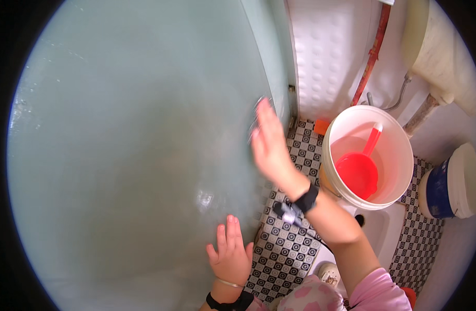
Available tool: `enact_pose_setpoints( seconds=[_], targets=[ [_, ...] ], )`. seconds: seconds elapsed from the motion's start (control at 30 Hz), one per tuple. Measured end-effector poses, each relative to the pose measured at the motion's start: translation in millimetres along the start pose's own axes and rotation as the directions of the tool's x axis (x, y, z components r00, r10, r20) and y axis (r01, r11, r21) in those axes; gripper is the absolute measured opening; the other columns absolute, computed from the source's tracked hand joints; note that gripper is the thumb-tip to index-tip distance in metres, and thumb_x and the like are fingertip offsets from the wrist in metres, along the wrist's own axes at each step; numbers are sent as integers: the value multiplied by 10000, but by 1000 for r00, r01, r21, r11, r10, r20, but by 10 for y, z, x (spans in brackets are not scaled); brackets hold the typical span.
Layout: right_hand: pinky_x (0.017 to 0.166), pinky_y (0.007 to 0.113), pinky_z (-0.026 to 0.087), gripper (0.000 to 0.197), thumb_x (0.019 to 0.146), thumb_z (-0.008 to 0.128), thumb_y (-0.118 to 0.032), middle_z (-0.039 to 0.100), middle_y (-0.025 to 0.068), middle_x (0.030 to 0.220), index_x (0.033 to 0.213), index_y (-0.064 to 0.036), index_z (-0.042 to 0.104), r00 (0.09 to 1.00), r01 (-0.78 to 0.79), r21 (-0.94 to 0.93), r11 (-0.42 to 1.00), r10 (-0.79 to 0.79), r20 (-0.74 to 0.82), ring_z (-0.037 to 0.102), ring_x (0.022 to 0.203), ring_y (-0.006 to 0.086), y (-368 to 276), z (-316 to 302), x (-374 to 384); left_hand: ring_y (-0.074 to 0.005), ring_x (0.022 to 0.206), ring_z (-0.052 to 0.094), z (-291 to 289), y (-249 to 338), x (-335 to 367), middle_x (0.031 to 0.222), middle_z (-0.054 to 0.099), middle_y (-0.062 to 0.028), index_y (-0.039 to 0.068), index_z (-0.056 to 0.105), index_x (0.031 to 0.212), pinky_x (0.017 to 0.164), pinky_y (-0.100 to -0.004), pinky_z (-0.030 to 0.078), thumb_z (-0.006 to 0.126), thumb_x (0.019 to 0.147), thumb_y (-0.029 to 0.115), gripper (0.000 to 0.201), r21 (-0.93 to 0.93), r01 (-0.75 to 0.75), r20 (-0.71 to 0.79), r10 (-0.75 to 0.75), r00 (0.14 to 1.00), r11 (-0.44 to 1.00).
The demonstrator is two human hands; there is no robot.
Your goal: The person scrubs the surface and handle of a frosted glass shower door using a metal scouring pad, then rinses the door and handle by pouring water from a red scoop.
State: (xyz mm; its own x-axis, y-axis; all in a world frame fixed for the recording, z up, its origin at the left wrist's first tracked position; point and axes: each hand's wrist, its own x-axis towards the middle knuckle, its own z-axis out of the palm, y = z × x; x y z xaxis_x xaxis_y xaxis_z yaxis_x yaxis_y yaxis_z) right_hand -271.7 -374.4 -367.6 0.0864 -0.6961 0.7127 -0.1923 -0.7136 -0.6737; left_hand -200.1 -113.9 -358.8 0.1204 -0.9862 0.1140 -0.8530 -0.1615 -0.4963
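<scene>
A large frosted, pale green panel (pixel 144 129) fills the left and middle of the view, with a few bright glints on it. My left hand (pixel 232 262) lies against its lower part, fingers spread and holding nothing. Farther up, my right hand (pixel 270 142) presses against the panel near its right edge. Motion blurs its fingers. Thin, shiny lines show along the fingertips and thumb, from something under the hand that I cannot make out. Black bands are on both wrists, and a thin bracelet circles the left one.
A white bucket (pixel 331 155) at the right holds a red dipper (pixel 356 173). Behind it stands a smaller white and blue bucket (pixel 441 189). A white basin with a drain hole (pixel 360 220) is set in the patterned tile floor (pixel 279 249). A red pipe (pixel 372 57) runs up the wall.
</scene>
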Motion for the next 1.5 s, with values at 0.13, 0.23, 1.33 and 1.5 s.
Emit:
enact_pose_setpoints(
  seconds=[0.13,0.23,1.33,1.5],
  targets=[
    [1155,485,226,658,818,586,-50,328,235,1495,1435,-2,364,958,163,44,986,-169,230,296,1389,415,-683,-117,-354,-253,1396,250,15,5,-57,1541,317,-16,108,419,1441,1099,-544,44,619,796,500,781,5,8,-16,-8,1000,1000],
    [1156,469,229,614,860,541,-28,324,243,1494,1440,8,345,996,73,17,997,-74,44,307,1385,395,-241,-124,-50,-245,1396,257,-25,13,-18,1545,309,-16,106,413,1444,1097,-540,67,630,787,500,796,-12,-15,-24,15,1000,1000],
    [1137,459,268,535,863,488,0,356,238,1476,1393,-10,422,975,147,92,985,-160,156,325,1380,405,-1064,-355,167,-131,1405,271,-29,7,-56,1560,264,11,84,419,1428,1064,-379,239,682,768,439,794,-194,-44,13,48,999,980],
    [1087,412,338,473,873,516,-3,385,239,1403,1345,-6,475,994,-50,-34,998,46,-102,419,1281,394,-629,-203,301,-119,1407,265,-81,8,-52,1559,267,19,92,424,1426,1094,-388,190,675,767,455,793,-176,-43,25,48,999,984]
  ],
)
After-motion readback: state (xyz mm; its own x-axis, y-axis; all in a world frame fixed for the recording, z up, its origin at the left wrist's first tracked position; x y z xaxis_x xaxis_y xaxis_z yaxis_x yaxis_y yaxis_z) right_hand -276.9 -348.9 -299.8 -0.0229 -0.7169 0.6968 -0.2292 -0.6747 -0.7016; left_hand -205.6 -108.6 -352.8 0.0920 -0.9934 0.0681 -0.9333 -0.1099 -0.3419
